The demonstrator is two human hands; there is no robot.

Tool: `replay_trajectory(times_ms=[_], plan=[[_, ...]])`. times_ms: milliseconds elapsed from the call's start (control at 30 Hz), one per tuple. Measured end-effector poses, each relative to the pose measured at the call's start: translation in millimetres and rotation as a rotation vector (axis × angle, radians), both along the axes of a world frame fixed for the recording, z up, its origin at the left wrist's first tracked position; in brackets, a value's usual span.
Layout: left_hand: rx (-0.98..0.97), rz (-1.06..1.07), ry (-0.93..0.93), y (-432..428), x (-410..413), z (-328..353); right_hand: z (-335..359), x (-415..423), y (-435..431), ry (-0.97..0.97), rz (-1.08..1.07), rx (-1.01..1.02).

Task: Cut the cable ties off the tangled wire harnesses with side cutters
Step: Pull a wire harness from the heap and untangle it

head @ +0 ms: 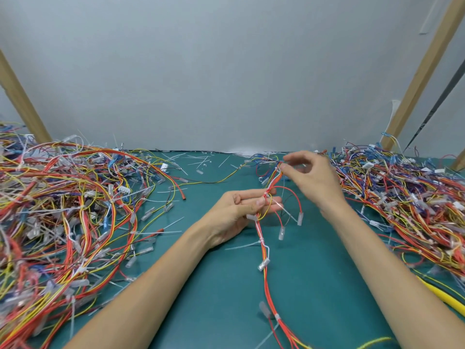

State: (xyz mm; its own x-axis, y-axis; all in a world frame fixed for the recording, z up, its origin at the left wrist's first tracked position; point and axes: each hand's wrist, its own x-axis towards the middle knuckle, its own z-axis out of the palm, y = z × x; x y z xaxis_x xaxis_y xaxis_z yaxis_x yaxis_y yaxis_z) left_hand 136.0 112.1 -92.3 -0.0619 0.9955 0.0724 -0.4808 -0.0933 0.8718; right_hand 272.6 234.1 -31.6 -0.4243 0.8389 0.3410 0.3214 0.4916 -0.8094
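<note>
A red, orange and yellow wire harness (pixel 264 263) runs from the table's near edge up the middle. My left hand (pixel 236 215) holds it between thumb and fingers near a white cable tie (pixel 278 204). My right hand (pixel 309 177) pinches the harness's upper end, where the wires fan out toward the back. White cable ties (pixel 261 241) still wrap the bundle lower down. A yellow handle (pixel 442 297) lies at the lower right, perhaps the side cutters; neither hand holds it.
A big tangle of harnesses (pixel 65 210) covers the left of the green table (pixel 226 285). Another heap (pixel 407 197) fills the right. Cut tie pieces (pixel 198 159) lie scattered at the back by the grey wall. Wooden posts stand at both sides.
</note>
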Motion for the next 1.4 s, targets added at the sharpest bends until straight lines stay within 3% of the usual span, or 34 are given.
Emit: replay_trajectory(times_ms=[167, 300, 400, 767, 1167, 1400], plan=[[0.077, 0.137, -0.059, 3.7, -8.0, -1.3, 25.4, 4.0, -23.3, -0.119, 0.022, 0.311], [0.1, 0.228, -0.112, 4.4, -20.1, -1.0, 26.0, 2.8, -46.1, -0.622, 0.389, 0.02], [0.107, 0.251, -0.173, 5.8, -20.6, -1.9, 10.3, -6.2, -57.7, -0.795, 0.559, -0.172], [0.093, 0.384, -0.218, 6.8, -20.8, -0.2, -7.3, -5.1, -55.9, -0.516, 0.892, -0.568], [0.026, 0.38, -0.195, 1.1, -22.8, 5.9, -20.7, 0.7, -35.4, -0.253, 1.079, -0.679], [0.012, 0.378, -0.192, 0.0, -22.4, 7.4, -32.9, 2.9, -29.3, -0.077, 1.069, -0.746]])
